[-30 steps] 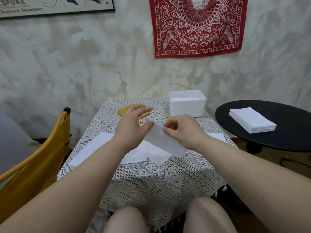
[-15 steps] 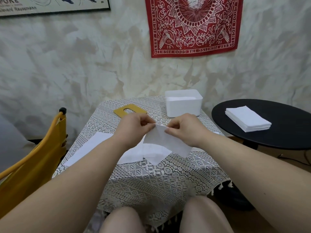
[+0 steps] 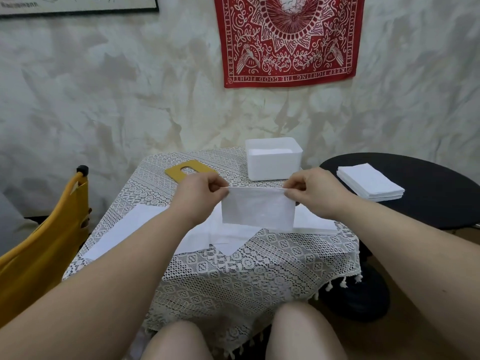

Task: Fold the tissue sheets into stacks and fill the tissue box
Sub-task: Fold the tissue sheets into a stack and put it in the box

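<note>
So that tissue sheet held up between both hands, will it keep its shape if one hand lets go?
Probably not. The tissue sheet hangs limp from the left hand and right hand, so it looks floppy and very light. Its thin top edge, pulled taut, could likely tear.

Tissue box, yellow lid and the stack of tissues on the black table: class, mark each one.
Tissue box [image 3: 274,166], head view, front wall.
Yellow lid [image 3: 176,173], head view, flat top left of its slot.
Stack of tissues [image 3: 368,181], head view, top sheet.

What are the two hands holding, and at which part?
Left hand and right hand pinch one folded tissue sheet at its two top corners.
</note>
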`<state>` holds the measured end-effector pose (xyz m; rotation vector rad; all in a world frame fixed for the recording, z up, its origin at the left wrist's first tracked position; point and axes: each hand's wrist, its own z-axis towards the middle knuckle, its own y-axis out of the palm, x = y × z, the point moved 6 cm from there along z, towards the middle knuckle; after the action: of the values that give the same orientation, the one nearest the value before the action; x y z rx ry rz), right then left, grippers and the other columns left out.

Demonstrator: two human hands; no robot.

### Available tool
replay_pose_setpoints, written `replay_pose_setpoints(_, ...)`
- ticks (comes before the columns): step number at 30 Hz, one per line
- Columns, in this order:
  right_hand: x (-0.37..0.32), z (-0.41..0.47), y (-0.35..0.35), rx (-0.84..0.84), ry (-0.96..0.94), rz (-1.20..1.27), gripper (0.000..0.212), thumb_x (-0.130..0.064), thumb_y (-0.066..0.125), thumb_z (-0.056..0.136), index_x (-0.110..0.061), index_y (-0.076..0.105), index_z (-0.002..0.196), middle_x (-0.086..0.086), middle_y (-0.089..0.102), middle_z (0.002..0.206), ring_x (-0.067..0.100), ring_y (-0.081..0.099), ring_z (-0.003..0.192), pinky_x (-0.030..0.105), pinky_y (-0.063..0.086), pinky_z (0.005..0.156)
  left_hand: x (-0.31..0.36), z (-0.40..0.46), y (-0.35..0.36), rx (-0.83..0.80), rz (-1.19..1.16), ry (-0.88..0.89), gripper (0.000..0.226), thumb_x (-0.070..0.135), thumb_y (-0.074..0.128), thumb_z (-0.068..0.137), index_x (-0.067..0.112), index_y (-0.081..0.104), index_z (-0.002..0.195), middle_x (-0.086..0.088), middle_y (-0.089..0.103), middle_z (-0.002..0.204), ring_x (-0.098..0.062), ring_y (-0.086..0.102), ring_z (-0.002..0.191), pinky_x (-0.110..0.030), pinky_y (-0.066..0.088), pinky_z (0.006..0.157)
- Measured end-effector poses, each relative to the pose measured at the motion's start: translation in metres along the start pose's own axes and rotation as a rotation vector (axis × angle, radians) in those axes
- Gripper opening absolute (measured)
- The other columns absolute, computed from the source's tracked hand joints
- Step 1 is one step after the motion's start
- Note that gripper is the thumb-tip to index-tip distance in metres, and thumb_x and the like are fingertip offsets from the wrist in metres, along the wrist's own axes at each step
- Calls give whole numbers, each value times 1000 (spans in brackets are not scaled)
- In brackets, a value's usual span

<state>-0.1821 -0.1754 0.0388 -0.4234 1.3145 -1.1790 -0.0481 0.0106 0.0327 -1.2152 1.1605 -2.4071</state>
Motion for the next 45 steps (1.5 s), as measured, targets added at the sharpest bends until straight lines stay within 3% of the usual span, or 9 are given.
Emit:
replay_pose_setpoints(5,16,1,-12,6,20,-51,8,-18,65,86,-15,73,87,-14,57,64,12,57,69,22,39,64,11,6,10,-56,-34,0,9,20,68,85,26,65,80,3,67,78,-21,64,75,-32,52,66)
replay_pose_setpoints(8,26,1,-17,-11,40,-89,10,-17,64,86,-17,73,90,-14,58,66,12,58,72,20,39,63,20,9,18,-107,-33,8,7,19,66,87,23,67,92,7,64,74,-21,58,65,-20,45,51)
replay_pose_setpoints(14,40,3,-27,21,72,-83,9,-17,65,85,-19,73,88,-8,64,74,10,59,74,20,38,64,29,20,34,-128,-46,-2,4,18,67,85,19,69,82,7,64,69,-2,48,51,-8,30,39)
replay_pose_setpoints(19,52,6,-29,2,97,-65,12,-11,59,87,-17,70,86,2,71,72,-7,53,42,6,37,48,29,30,51,-133,-41,-11,11,15,68,84,21,66,74,2,69,72,-4,48,48,-11,31,37)
replay_pose_setpoints(21,58,9,-29,14,105,-103,12,-12,60,86,-16,71,87,0,72,76,-5,55,48,10,37,52,29,34,60,-127,-39,-16,14,16,68,84,23,64,72,5,66,70,-10,53,56,-14,37,42)
replay_pose_setpoints(25,64,17,-44,224,101,-144,15,-15,60,87,-14,75,91,2,73,92,18,62,87,26,43,76,39,45,65,12,-60,4,7,18,65,86,24,69,84,9,68,81,-11,61,79,-21,47,69)
replay_pose_setpoints(29,77,10,-38,340,56,-140,14,-11,59,87,-8,73,87,10,71,86,31,63,86,41,48,80,47,39,78,61,-60,61,15,16,63,89,15,72,101,3,71,98,-12,64,91,-27,49,89)
replay_pose_setpoints(34,109,-23,6,243,53,-124,17,-8,64,85,-6,73,99,6,70,108,23,64,102,30,45,95,27,7,120,-114,61,85,17,19,61,90,18,72,104,8,68,114,-11,64,92,-21,46,88)
replay_pose_setpoints(45,121,-46,18,201,26,-132,12,-5,70,78,-7,73,89,6,70,100,25,65,93,38,51,87,22,-14,131,-163,162,238,20,20,59,92,16,72,107,6,66,118,-11,61,107,-19,40,92)
